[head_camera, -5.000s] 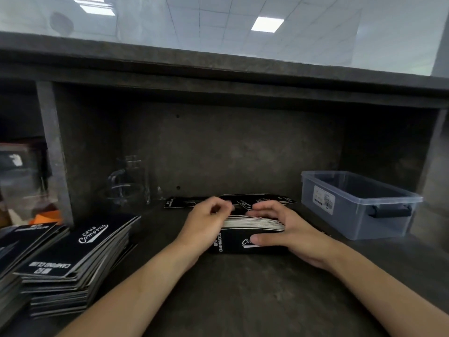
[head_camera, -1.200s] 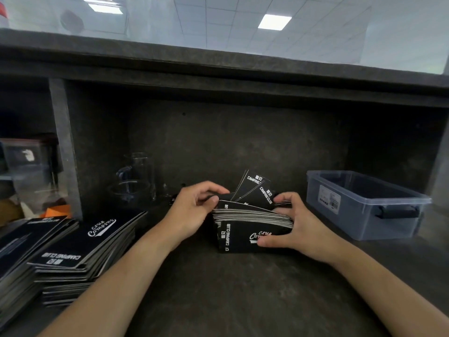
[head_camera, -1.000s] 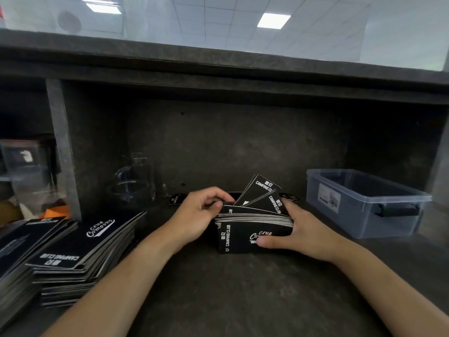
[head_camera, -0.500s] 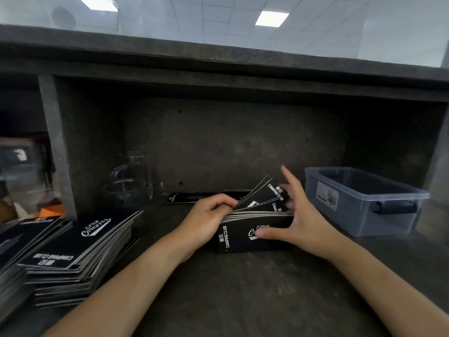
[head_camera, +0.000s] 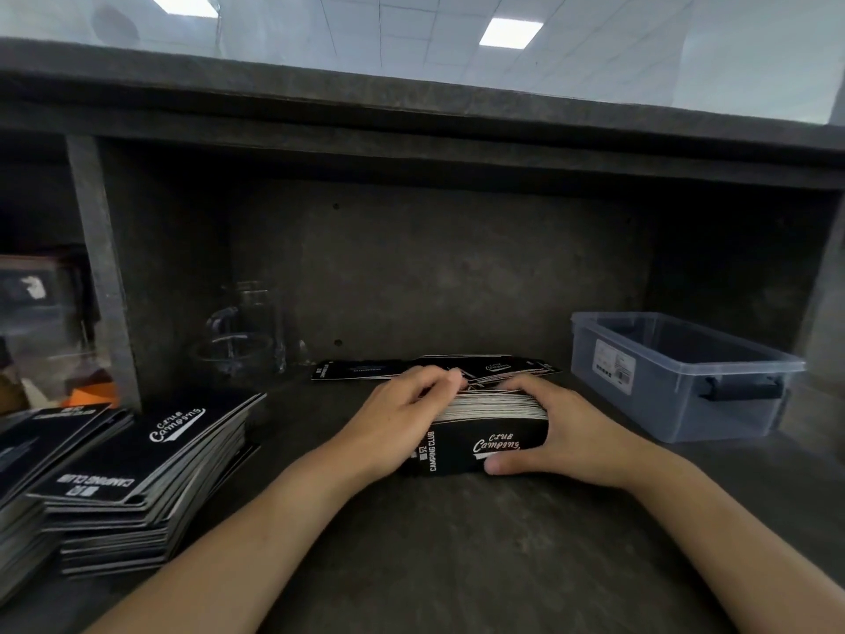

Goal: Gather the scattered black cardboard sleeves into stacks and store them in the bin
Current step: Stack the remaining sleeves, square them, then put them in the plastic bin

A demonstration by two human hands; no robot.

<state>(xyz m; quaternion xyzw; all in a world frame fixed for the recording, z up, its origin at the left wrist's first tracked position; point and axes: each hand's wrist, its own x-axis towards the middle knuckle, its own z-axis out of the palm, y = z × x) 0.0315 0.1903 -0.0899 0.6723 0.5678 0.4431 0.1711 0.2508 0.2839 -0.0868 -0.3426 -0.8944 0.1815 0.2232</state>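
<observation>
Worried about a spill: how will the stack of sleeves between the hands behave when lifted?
The stack shows many loose flat layers, so it will probably fan or slide unless squeezed. Thin card edges suggest some flex.

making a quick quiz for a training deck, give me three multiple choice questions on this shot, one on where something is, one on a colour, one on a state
1. Where is the clear bin relative to the stack between the hands?
A) to its left
B) to its right
C) on top of it

2. What colour is the lettering on the stack?
A) white
B) red
C) yellow

3. How is the stack held?
A) the left hand and the right hand grip it, one at each end
B) only one hand touches it
C) no hand touches it

Answers:
1 B, the bin stands out past the right hand.
2 A, the "Camping Club" print is white on black.
3 A, fingers of both hands curl over the stack's ends.
</observation>
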